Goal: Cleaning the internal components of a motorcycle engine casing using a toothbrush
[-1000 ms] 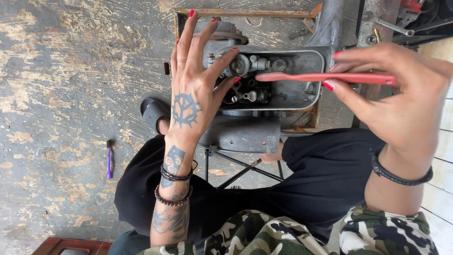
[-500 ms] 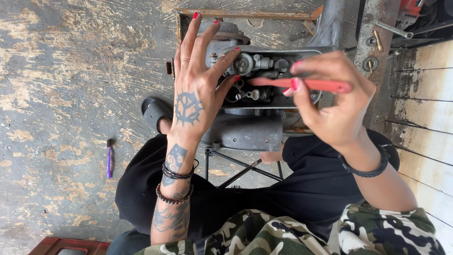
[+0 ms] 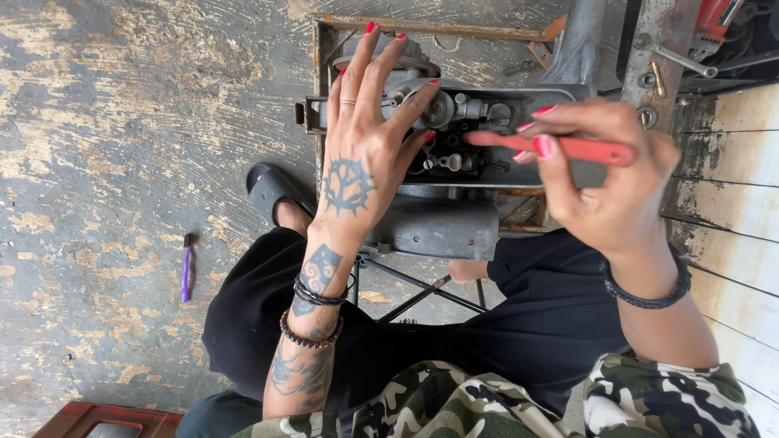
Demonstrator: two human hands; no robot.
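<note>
A grey engine [image 3: 454, 146] is seen from above, mounted on a dark folding stand [image 3: 422, 288] over a worn, paint-flaked floor [image 3: 122, 122], with its open top cavity of small metal parts turned toward the camera. The left hand [image 3: 361, 166] is laid flat on the left part of the engine, palm down, its fingers [image 3: 369, 61] spread wide and nothing gripped; the thumb is angled toward the open cavity. A red-handled tool [image 3: 560, 148] is pinched in the right hand [image 3: 604, 191] between thumb and curled fingers, held roughly level just above the right side of the cavity, with its left end reaching in among the parts; whether that tip touches any part cannot be told. Dark bands are worn on both wrists, and black trousers and a camouflage garment are seen below the arms. A small purple brush [image 3: 187, 272] lies on the floor well to the left, apart from everything else. A rusty frame [image 3: 430, 26] is placed behind the engine, and pale boards [image 3: 730, 211] run along the right edge.
</note>
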